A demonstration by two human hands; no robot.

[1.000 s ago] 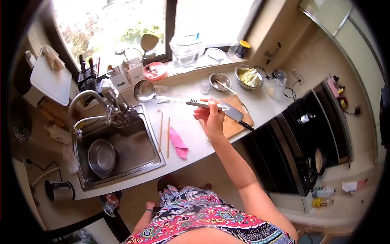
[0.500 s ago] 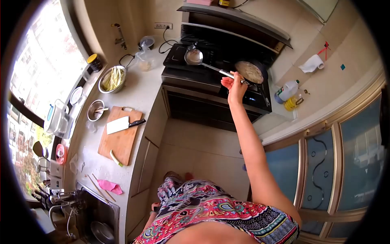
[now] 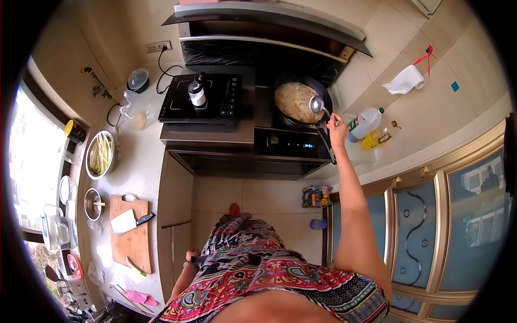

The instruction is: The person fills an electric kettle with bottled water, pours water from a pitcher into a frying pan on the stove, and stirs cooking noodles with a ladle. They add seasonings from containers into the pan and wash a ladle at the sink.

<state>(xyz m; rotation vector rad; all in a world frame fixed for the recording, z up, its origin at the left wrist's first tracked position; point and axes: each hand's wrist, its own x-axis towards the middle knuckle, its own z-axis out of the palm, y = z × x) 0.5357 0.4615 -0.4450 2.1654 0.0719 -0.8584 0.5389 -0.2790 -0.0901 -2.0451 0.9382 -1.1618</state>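
My right hand is closed around the handle of a metal ladle. The ladle's bowl is over the right side of a dark pan, at the pale, cloudy food in it. Below my hand, the pan's black handle points toward me. My left hand hangs low beside the patterned clothing, away from the counter; its fingers are too small to make out.
An induction cooktop bears a small jar. Two bottles stand right of the stove. On the left counter are a cutting board with a cleaver, a bowl of cut vegetables and a pink cloth.
The view has swung from the sink and window to the stove. My right hand has carried the ladle from over the counter to the pan.
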